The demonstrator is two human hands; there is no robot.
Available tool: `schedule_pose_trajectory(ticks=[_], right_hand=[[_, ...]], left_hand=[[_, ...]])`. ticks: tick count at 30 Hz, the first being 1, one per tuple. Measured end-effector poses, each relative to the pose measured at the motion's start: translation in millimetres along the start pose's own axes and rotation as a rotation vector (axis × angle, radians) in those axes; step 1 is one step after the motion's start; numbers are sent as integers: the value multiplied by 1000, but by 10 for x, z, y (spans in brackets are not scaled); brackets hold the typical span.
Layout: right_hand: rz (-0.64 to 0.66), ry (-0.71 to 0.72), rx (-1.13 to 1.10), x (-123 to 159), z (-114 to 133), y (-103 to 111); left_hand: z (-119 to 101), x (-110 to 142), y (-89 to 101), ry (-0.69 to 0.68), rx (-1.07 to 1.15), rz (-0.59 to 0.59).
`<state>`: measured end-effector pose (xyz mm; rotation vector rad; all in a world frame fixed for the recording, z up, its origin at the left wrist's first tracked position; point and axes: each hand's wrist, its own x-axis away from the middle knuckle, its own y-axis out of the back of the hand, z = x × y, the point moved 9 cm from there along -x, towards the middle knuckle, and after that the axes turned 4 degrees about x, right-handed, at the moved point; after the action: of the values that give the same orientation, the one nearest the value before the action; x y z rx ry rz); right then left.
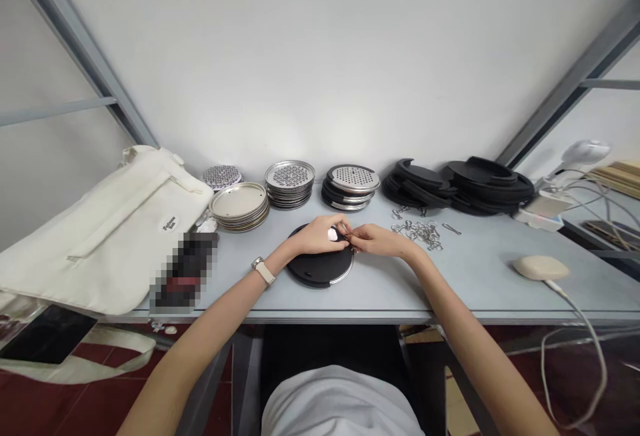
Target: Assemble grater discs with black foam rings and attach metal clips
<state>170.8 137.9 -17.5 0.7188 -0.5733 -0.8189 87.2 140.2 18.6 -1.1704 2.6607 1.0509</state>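
Note:
A round black disc (pixel 320 271) with a shiny metal rim showing at its right lies flat near the table's front edge. My left hand (pixel 324 235) rests over its upper part, fingers closed at the disc's right-hand edge. Right against those fingertips, my right hand (pixel 374 240) is closed in a pinch at the same edge. Whatever small piece sits between the fingers is too hidden to name. To the right lies a loose pile of small metal wire clips (pixel 420 233), with a single clip (pixel 452 229) apart from it.
Along the wall stand plain metal discs (pixel 239 201), perforated metal discs (pixel 290 175), black-rimmed perforated discs (pixel 353 179) and black plastic parts (pixel 487 186). A white bag (pixel 115 223) covers the left side. A cream cabled device (pixel 541 267) lies right, near a power strip (pixel 540 219).

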Motion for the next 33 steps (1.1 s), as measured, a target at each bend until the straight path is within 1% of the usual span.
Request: schedule_pose_trajectory(ticks=[5, 10, 25, 33], right_hand=[[4, 20, -7, -4, -7, -8], [5, 42, -4, -12, -10, -11], [18, 35, -38, -15, -33, -14], [19, 40, -34, 10, 15, 2]], left_hand=[[20, -2, 0, 20, 3, 5], [31, -6, -5, 12, 8, 8], [27, -6, 0, -4, 4, -3], [14, 3, 10, 2, -2, -5]])
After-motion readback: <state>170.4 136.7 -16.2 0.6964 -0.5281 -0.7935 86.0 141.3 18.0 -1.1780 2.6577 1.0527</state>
